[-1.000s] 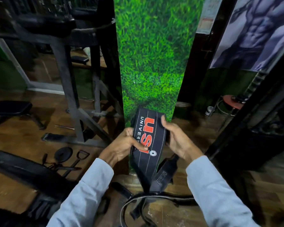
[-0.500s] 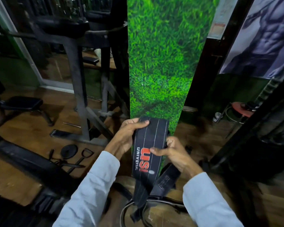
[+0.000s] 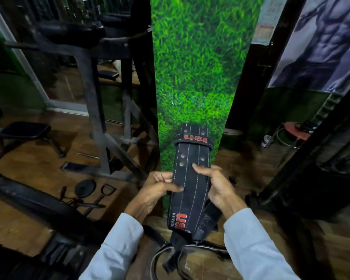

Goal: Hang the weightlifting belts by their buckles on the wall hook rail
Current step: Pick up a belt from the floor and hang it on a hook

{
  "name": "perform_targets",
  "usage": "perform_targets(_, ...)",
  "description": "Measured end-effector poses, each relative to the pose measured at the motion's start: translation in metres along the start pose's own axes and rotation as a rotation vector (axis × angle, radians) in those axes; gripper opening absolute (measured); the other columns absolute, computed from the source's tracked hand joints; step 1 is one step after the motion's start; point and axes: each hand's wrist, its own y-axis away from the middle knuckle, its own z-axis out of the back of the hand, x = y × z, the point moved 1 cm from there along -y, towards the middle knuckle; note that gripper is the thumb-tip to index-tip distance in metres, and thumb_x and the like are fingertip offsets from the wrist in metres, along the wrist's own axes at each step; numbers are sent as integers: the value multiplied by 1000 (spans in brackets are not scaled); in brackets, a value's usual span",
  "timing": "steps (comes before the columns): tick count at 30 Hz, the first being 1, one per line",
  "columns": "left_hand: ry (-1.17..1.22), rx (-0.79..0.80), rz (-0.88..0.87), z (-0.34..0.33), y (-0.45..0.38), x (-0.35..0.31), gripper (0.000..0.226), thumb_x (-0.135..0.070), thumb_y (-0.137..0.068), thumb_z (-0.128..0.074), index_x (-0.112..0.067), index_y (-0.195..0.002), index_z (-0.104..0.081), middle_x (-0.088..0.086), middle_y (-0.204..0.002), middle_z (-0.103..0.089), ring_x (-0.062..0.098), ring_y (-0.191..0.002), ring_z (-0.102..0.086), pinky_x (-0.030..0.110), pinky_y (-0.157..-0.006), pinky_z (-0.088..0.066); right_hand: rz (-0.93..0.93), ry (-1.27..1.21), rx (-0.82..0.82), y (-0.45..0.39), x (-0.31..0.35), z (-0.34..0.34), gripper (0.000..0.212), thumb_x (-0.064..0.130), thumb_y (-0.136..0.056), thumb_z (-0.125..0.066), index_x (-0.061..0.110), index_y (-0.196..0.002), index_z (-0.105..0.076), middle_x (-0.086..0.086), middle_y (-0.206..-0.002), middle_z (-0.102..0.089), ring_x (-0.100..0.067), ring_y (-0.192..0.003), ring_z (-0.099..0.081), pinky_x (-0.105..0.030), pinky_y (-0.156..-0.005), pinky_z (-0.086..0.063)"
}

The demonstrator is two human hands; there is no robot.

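The 2 hands, left hand (image 3: 160, 188) and right hand (image 3: 214, 184), pinch the belt (image 3: 190, 178) edges before the grass panel (image 3: 196, 67), probably seeking its buckle.

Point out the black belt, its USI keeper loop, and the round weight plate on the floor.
black belt (image 3: 190, 190): head view, on the stitched middle between the hands.
USI keeper loop (image 3: 194, 138): head view, on its red lettering.
round weight plate (image 3: 85, 188): head view, on its flat face.
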Motion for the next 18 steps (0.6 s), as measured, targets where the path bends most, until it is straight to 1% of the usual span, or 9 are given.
perform_targets(1, -28, -30, 50, 2, 1, -1, 56, -22, -63, -92, 9, -106, -72, 23, -113, -75, 33, -107, -70, 59, -106, -47, 44, 49, -15, 0, -1, 2, 99, 19, -52, -100, -5, -136, -55, -24, -125, -72, -40, -115, -70, -57, -95, -59)
perform_targets(3, -98, -133, 101, 5, 1, -5, 72, -52, -58, -94, 4, -95, -70, 18, -111, -76, 28, -109, -71, 57, -106, -49, 125, 139, 12, 1, -3, 5, 69, 11, -65, -94, -5, -126, -64, -23, -120, -74, -38, -112, -72, -53, -99, -57)
perform_targets(5, -61, -243, 15, 4, 1, -18, 61, -58, -53, -90, -12, -89, -71, 6, -99, -78, 24, -101, -71, 52, -99, -53, 190, 208, 62, 7, 0, 4, 36, -3, -81, -79, -5, -116, -71, -21, -112, -77, -38, -110, -72, -45, -96, -59)
perform_targets(6, 6, -240, -51, 3, -1, -28, 59, -54, -55, -89, -15, -94, -70, 3, -96, -78, 23, -99, -66, 49, -95, -50, 220, 233, 80, 10, 2, 4, 32, -6, -84, -76, -5, -115, -71, -21, -111, -78, -41, -112, -71, -46, -97, -59)
perform_targets(8, 160, -156, -158, -5, -6, -51, 60, -41, -72, -87, -2, -113, -65, 13, -108, -71, 30, -105, -58, 50, -95, -45, 259, 275, 122, 13, -1, 2, 34, -3, -82, -78, -5, -116, -71, -22, -113, -77, -43, -113, -70, -51, -102, -56)
perform_targets(10, 238, -92, -246, -11, -11, -73, 52, -18, -85, -77, 10, -125, -60, 29, -125, -66, 34, -108, -63, 49, -100, -52, 278, 320, 170, 16, -3, -2, 40, 6, -77, -80, -3, -116, -72, -20, -114, -77, -38, -111, -72, -51, -103, -55)
perform_targets(12, 231, -92, -308, -16, -14, -85, 44, -5, -85, -76, 12, -123, -62, 31, -123, -67, 31, -100, -69, 41, -90, -60, 274, 354, 206, 17, -2, -6, 45, 10, -75, -80, -2, -118, -70, -19, -116, -77, -37, -113, -71, -53, -107, -52)
perform_targets(14, 217, -122, -353, -17, -14, -86, 41, -5, -83, -77, 10, -119, -65, 31, -121, -69, 30, -96, -71, 38, -85, -60, 295, 363, 211, 19, 9, -6, 50, 3, -70, -78, 1, -118, -67, -18, -118, -77, -34, -113, -72, -54, -107, -52)
perform_targets(18, 187, -118, -383, -13, -11, -74, 37, -3, -82, -78, 7, -116, -69, 27, -116, -73, 29, -97, -72, 35, -83, -59, 495, 278, 112, 21, 63, -5, 66, -1, -59, -58, 15, -123, -67, -5, -119, -77, -19, -115, -69, -30, -88, -58)
